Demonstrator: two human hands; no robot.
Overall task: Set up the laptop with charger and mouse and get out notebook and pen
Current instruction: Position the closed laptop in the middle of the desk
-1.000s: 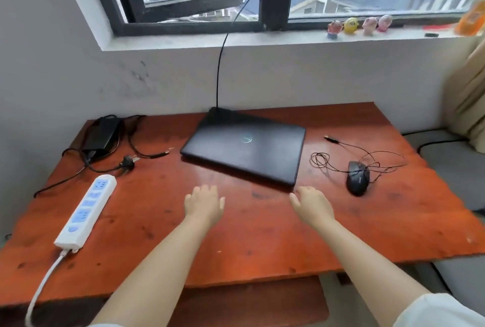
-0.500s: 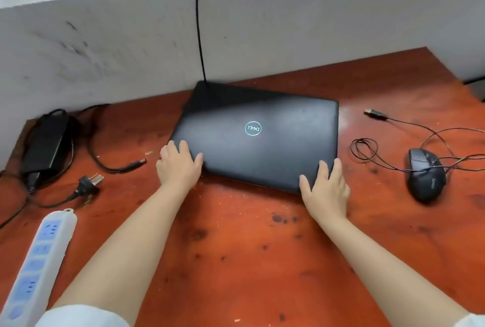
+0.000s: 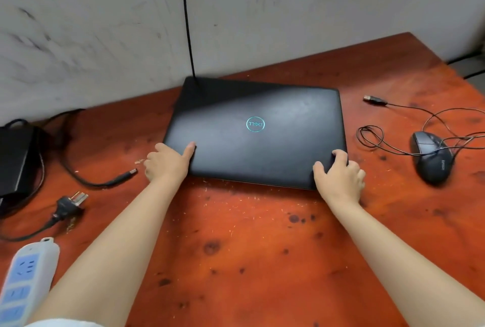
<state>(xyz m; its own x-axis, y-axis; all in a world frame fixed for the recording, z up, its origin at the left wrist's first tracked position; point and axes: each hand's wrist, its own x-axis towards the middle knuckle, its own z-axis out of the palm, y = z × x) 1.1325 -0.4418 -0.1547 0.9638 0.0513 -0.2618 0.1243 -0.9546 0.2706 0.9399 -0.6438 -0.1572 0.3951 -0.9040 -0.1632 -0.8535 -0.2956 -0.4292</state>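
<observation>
The closed black laptop [image 3: 256, 132] lies flat at the back middle of your red wooden table [image 3: 249, 242]. Your left hand [image 3: 168, 162] grips its near-left corner, thumb on the lid; your right hand [image 3: 339, 177] clasps the near-right corner. To the right lies the mouse [image 3: 430, 160] among its loose cable; to the left, the charger [image 3: 15, 161] and power strip [image 3: 25, 282].

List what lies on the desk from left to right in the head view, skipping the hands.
Charger brick → power strip → wall plug → charger barrel tip → closed laptop → mouse USB plug → mouse.
</observation>
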